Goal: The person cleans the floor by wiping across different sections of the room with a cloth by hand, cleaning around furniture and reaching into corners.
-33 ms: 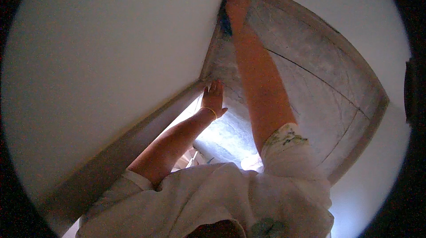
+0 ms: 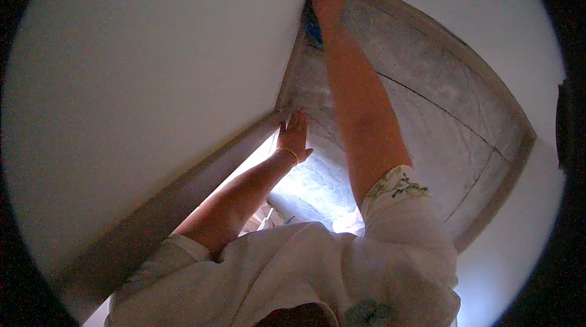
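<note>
At the far end of the grey tiled floor (image 2: 427, 83), my right hand (image 2: 329, 5) is closed on a dark blue cloth (image 2: 313, 27). The cloth lies bunched in the far corner, against the brown baseboard on the left. Part of it is hidden behind the hand, and its details are dim. My left hand (image 2: 294, 135) lies flat on the floor with fingers stretched out, close to the projecting corner of the left wall. It holds nothing, and a thin yellowish band circles its wrist.
A pale wall (image 2: 152, 71) with a brown baseboard (image 2: 177, 190) runs along the left and juts out near my left hand. More baseboard (image 2: 427, 21) edges the floor at the far side and right. A dark object (image 2: 563, 125) shows at the right rim. Bright light falls near my body.
My right forearm has shifted slightly to the right, and the blue cloth under that hand shows a little differently. My left hand stays where it was.
</note>
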